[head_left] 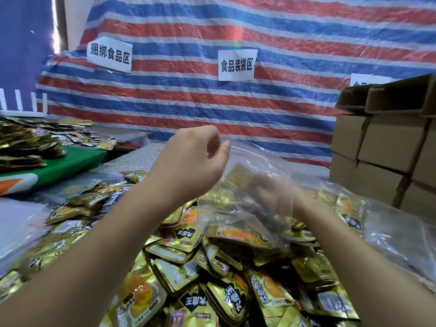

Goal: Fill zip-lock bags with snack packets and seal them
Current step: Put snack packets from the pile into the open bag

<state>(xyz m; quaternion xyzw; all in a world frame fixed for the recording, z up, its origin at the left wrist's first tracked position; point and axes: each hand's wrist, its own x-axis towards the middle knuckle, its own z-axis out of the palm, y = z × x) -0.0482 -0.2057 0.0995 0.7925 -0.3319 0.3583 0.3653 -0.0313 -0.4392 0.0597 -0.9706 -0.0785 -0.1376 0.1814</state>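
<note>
My left hand (193, 159) pinches the top edge of a clear zip-lock bag (254, 166) and holds it up above the table. My right hand (273, 194) is inside the bag, blurred behind the plastic, fingers curled around gold snack packets (238, 175) there. Under both arms lies a big heap of gold snack packets (200, 274) with orange pictures and black labels.
Stacked cardboard boxes (387, 147) stand at the right. More clear bags (396, 232) lie at the right of the heap. A green board (73, 161) at the left carries another pile of packets (26, 142). A striped tarpaulin with paper signs (237, 64) hangs behind.
</note>
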